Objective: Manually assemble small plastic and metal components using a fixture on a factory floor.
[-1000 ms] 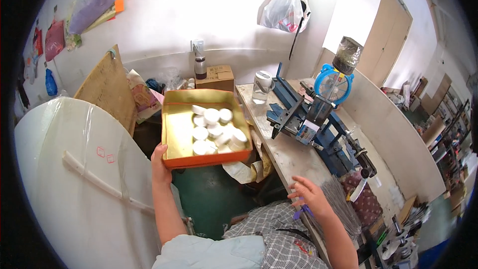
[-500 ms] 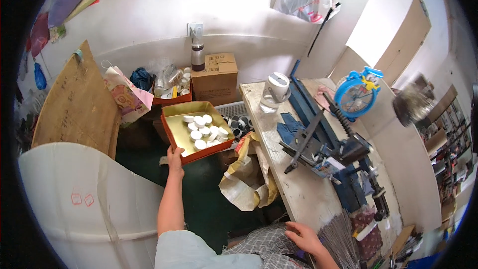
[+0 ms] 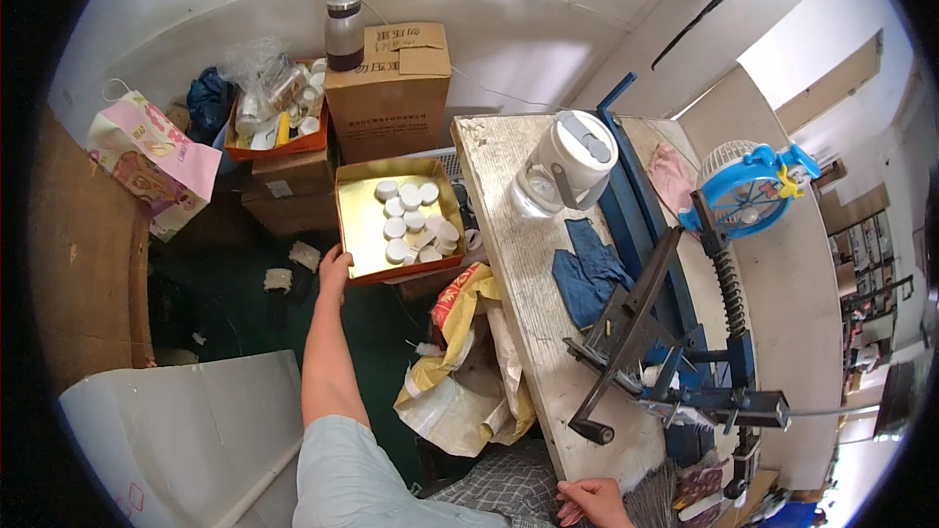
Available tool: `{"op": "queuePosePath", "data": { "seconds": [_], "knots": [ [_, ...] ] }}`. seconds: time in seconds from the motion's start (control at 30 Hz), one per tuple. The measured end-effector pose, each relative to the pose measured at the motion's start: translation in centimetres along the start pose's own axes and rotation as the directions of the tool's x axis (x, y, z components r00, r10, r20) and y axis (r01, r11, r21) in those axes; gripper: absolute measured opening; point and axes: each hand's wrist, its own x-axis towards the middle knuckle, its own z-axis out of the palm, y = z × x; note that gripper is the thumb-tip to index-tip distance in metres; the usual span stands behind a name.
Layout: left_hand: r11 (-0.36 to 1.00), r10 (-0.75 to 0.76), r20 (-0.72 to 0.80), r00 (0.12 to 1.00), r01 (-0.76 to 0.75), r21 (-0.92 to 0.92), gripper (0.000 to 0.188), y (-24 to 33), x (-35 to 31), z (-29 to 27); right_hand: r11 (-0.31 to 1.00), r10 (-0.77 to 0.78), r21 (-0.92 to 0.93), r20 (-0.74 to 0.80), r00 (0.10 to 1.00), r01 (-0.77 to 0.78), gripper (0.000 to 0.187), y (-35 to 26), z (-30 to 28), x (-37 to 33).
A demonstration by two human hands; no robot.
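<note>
My left hand (image 3: 335,272) grips the near left corner of a shallow red box (image 3: 344,217) with a gold-coloured inside. Several round white caps (image 3: 412,199) lie loose in the box, mostly towards its right side. Under the box's right edge, a grey basket (image 3: 451,163) with dark round parts is partly hidden. My right hand (image 3: 593,503) is low in the view at the near edge of the workbench, beside a bundle of thin wires (image 3: 653,499). Its fingers are curled in; whatever they may hold cannot be made out.
On the workbench (image 3: 494,171) stand a clear jug with a white lid (image 3: 577,161), a blue cloth (image 3: 587,274), a lever press (image 3: 636,342) and a blue fan (image 3: 748,191). A yellow-white sack (image 3: 450,411) sits below. Behind are a carton (image 3: 386,103) and another red box (image 3: 279,149).
My view has tilted down and moved nearer the bench. My left hand still holds the box, now beside the basket and more level. My right hand's fingers have curled in near the bench edge.
</note>
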Motion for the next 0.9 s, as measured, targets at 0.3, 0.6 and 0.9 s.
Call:
{"op": "queuePosePath", "data": {
  "seconds": [0.3,0.6,0.9],
  "knots": [
    [0.654,0.435,-0.053,0.899,-0.275,0.705,0.041,3.1,2.8,1.1,0.998,0.059,-0.003,0.018,0.998,-0.059,0.036,-0.2,-0.3,0.7],
    [0.799,0.47,-0.107,0.876,-0.372,0.472,0.053,-0.5,4.2,-9.8,0.996,0.093,-0.014,0.042,0.995,-0.093,0.037,-0.5,0.1,0.7],
    [0.895,0.371,-0.225,0.901,-0.283,0.345,0.042,-1.2,1.9,-2.6,0.994,0.089,0.054,0.047,0.995,-0.091,0.036,-0.6,-0.2,0.8]
  ]
}}
